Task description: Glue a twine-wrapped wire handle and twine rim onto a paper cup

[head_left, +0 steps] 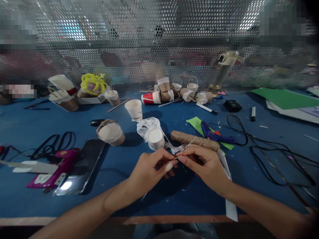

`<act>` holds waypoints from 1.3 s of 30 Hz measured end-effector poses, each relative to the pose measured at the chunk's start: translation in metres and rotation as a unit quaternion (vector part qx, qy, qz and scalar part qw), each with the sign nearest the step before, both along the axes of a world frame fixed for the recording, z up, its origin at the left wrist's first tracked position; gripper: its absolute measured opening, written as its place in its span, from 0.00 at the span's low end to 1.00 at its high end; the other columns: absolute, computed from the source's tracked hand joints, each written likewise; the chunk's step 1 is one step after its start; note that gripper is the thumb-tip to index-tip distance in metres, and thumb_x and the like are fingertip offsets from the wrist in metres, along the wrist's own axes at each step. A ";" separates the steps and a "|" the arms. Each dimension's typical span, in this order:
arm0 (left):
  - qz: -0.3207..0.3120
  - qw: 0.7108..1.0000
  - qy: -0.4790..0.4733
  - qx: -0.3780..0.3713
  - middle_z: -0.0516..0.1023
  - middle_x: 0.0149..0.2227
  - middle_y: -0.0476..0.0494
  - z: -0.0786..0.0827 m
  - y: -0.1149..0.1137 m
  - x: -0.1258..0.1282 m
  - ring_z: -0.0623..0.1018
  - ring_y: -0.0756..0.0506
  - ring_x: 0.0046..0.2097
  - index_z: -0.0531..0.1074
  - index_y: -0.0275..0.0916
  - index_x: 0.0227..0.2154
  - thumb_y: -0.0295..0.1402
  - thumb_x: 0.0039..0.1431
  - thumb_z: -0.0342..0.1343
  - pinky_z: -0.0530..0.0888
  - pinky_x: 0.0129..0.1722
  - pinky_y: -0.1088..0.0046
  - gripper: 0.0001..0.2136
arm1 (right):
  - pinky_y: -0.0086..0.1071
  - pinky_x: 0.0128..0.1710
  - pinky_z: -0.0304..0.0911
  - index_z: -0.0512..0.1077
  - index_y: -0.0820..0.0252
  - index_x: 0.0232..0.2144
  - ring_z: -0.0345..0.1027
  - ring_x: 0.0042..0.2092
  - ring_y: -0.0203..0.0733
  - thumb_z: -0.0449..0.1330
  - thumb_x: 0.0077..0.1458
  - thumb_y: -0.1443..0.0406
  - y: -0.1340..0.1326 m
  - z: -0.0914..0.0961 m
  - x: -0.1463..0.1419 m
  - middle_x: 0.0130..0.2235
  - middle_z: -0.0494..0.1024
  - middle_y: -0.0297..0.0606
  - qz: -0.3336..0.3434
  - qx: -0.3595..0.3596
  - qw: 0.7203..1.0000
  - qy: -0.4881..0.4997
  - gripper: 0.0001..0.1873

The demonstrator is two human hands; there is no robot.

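My left hand [152, 169] and my right hand [206, 164] meet above the table, fingertips almost touching. Both pinch a thin strand of twine [190, 142], whose end sticks up past my right fingers. Just behind the right hand lies a roll of brown twine [195, 140]. A small white cup [155, 138] stands upside down beyond my left hand, with white lace ribbon [147, 125] heaped around it. To the left is a twine-wrapped cup [111, 132] with a lace edge and a handle.
A blue glue gun [216, 136] lies right of the twine roll, its cable trailing right. At left are a magenta glue gun [53, 172] and a phone [82, 166]. Several small cup baskets [191, 94] and a bottle [221, 74] line the perforated metal screen [139, 59].
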State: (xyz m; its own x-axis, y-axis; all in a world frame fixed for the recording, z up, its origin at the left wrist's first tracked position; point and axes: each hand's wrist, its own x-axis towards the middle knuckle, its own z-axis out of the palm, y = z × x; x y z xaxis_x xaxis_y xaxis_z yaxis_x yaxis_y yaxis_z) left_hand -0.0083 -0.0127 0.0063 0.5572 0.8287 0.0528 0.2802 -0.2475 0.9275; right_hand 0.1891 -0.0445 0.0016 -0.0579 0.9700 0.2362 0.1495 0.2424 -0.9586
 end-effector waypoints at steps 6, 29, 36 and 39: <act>0.016 0.995 0.037 0.094 0.84 0.30 0.46 -0.004 0.004 -0.006 0.82 0.46 0.32 0.77 0.38 0.36 0.29 0.59 0.60 0.74 0.34 0.75 0.04 | 0.28 0.32 0.68 0.81 0.55 0.32 0.75 0.34 0.37 0.66 0.56 0.66 0.000 -0.003 -0.001 0.33 0.82 0.35 -0.004 0.006 1.000 -0.002 0.03; -0.019 0.966 -0.155 -0.207 0.82 0.31 0.45 0.000 -0.002 0.004 0.83 0.49 0.25 0.68 0.35 0.34 0.33 0.64 0.58 0.80 0.22 0.77 0.07 | 0.27 0.27 0.64 0.81 0.54 0.33 0.72 0.31 0.35 0.68 0.54 0.66 0.002 -0.006 0.004 0.31 0.80 0.33 0.009 0.015 0.999 0.029 0.02; -0.008 0.992 -0.103 -0.071 0.83 0.33 0.44 -0.003 -0.007 0.003 0.84 0.49 0.28 0.69 0.36 0.36 0.32 0.64 0.57 0.81 0.24 0.78 0.05 | 0.28 0.35 0.68 0.80 0.55 0.31 0.73 0.34 0.35 0.66 0.56 0.69 0.000 -0.003 0.002 0.31 0.81 0.33 0.031 0.047 0.998 0.023 0.05; -0.009 0.996 -0.084 -0.036 0.83 0.32 0.45 -0.005 -0.008 0.001 0.83 0.49 0.28 0.69 0.37 0.36 0.31 0.64 0.56 0.80 0.25 0.80 0.03 | 0.28 0.34 0.68 0.80 0.55 0.31 0.74 0.34 0.35 0.66 0.56 0.69 0.000 -0.002 0.002 0.31 0.81 0.33 0.032 0.052 0.998 0.020 0.05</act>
